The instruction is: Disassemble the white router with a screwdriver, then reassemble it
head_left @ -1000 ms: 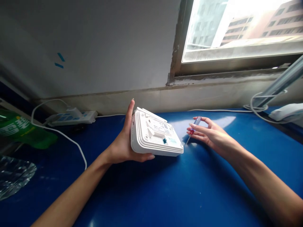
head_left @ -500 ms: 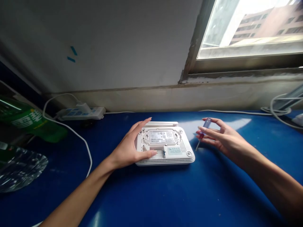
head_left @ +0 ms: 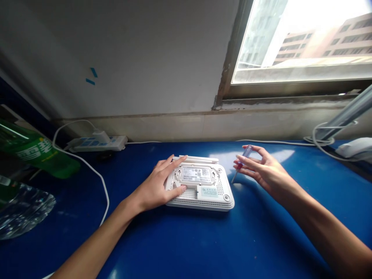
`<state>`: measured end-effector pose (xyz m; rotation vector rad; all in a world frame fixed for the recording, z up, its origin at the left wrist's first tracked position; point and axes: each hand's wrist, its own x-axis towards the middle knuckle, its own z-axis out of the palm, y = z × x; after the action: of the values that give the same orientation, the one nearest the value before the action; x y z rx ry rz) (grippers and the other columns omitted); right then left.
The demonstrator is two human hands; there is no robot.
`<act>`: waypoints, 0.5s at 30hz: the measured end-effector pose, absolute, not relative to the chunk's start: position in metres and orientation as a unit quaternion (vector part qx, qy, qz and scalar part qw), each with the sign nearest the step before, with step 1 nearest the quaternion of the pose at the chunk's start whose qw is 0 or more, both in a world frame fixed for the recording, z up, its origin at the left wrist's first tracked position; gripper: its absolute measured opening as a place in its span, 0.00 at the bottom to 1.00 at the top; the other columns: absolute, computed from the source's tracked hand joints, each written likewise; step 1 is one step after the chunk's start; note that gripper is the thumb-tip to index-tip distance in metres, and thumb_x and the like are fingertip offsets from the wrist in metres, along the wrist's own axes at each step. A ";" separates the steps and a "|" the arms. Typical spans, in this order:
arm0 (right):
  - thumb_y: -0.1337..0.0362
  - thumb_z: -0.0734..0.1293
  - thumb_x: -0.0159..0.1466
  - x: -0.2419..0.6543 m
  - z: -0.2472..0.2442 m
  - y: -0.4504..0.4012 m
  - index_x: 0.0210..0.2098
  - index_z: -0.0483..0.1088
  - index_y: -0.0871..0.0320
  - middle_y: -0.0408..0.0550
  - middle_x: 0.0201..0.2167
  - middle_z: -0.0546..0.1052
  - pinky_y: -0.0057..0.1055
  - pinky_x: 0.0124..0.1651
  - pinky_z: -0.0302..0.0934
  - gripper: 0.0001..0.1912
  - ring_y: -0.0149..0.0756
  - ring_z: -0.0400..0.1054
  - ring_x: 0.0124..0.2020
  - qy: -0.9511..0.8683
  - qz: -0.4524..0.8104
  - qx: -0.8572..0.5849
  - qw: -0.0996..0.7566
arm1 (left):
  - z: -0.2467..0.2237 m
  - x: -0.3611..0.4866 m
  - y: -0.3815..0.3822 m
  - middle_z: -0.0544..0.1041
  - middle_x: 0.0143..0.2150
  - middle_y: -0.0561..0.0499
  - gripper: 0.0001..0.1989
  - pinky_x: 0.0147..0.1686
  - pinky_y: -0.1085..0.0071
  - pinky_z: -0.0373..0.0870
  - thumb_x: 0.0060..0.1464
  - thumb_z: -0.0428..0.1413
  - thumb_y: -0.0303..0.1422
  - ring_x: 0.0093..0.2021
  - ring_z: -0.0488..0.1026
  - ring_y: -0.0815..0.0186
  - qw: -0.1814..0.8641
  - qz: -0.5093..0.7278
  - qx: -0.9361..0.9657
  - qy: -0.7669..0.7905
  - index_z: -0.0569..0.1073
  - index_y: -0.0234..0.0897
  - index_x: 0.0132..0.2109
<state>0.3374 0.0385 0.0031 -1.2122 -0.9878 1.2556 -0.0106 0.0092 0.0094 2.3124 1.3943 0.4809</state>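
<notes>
In the right hand [head_left: 264,172], a screwdriver [head_left: 241,162] tilts tip-down.

I've got the white router [head_left: 203,199] lying flat and upside down on the blue desk [head_left: 261,240], its vented base and label [head_left: 193,174] facing up and its antennas [head_left: 199,159] folded back, with my left hand [head_left: 154,190] spread on it. The small screwdriver [head_left: 245,155] sits tilted in my right hand [head_left: 266,172], just beside the router, thin shaft angled down
</notes>
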 end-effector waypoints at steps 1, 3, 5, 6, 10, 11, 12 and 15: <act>0.57 0.88 0.51 0.336 0.004 0.038 0.56 0.69 0.49 0.44 0.35 0.86 0.42 0.47 0.84 0.39 0.48 0.85 0.39 -0.421 0.520 -0.507 0.543 | 0.010 -0.010 0.007 0.57 0.82 0.43 0.39 0.73 0.35 0.60 0.66 0.61 0.46 0.80 0.52 0.38 0.183 0.166 0.829 0.501 0.58 0.55 0.79; 0.55 0.87 0.53 0.331 0.008 0.035 0.58 0.68 0.47 0.43 0.35 0.86 0.44 0.48 0.83 0.39 0.47 0.85 0.39 -0.447 0.492 -0.500 0.555 | 0.012 -0.007 0.001 0.49 0.84 0.43 0.34 0.73 0.35 0.58 0.71 0.57 0.46 0.81 0.50 0.39 0.141 0.161 0.837 0.504 0.59 0.56 0.79; 0.53 0.86 0.55 0.324 0.012 0.029 0.61 0.67 0.47 0.42 0.33 0.86 0.48 0.49 0.82 0.40 0.48 0.85 0.38 -0.481 0.449 -0.493 0.569 | 0.013 -0.002 -0.005 0.48 0.84 0.44 0.32 0.74 0.36 0.56 0.72 0.55 0.46 0.81 0.50 0.41 0.105 0.160 0.849 0.492 0.60 0.56 0.79; 0.52 0.85 0.56 0.321 0.015 0.026 0.63 0.67 0.46 0.42 0.33 0.85 0.49 0.49 0.82 0.41 0.49 0.85 0.37 -0.499 0.422 -0.490 0.577 | 0.013 0.000 -0.007 0.50 0.84 0.44 0.32 0.74 0.36 0.56 0.72 0.55 0.48 0.81 0.49 0.41 0.098 0.155 0.857 0.481 0.61 0.56 0.78; 0.54 0.83 0.59 0.306 0.026 0.015 0.64 0.67 0.41 0.42 0.33 0.84 0.52 0.50 0.80 0.38 0.50 0.84 0.37 -0.550 0.329 -0.485 0.595 | 0.007 0.006 -0.010 0.54 0.82 0.42 0.38 0.74 0.32 0.55 0.67 0.59 0.56 0.81 0.49 0.35 0.106 0.140 0.875 0.452 0.62 0.56 0.78; 0.55 0.83 0.59 0.303 0.027 0.014 0.62 0.68 0.41 0.42 0.34 0.84 0.53 0.51 0.80 0.36 0.51 0.84 0.37 -0.562 0.318 -0.481 0.593 | 0.005 0.006 -0.010 0.54 0.82 0.42 0.39 0.74 0.31 0.55 0.66 0.59 0.57 0.80 0.50 0.34 0.107 0.141 0.875 0.451 0.62 0.56 0.78; 0.55 0.83 0.59 0.300 0.029 0.013 0.60 0.69 0.42 0.43 0.34 0.84 0.54 0.52 0.80 0.34 0.51 0.84 0.37 -0.574 0.312 -0.478 0.587 | 0.003 0.006 -0.010 0.55 0.82 0.42 0.40 0.74 0.31 0.55 0.65 0.60 0.58 0.80 0.50 0.34 0.106 0.143 0.873 0.454 0.62 0.56 0.78; 0.57 0.83 0.59 0.294 0.033 0.014 0.56 0.69 0.43 0.44 0.34 0.84 0.56 0.54 0.79 0.30 0.52 0.83 0.38 -0.601 0.287 -0.473 0.577 | 0.000 0.006 -0.010 0.57 0.81 0.42 0.41 0.74 0.32 0.55 0.64 0.60 0.59 0.80 0.50 0.34 0.105 0.148 0.869 0.460 0.62 0.57 0.78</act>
<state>0.2940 0.0144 0.0329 -1.1061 -1.4073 0.6726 0.0056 -0.0103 -0.0003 2.5616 1.3549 0.4355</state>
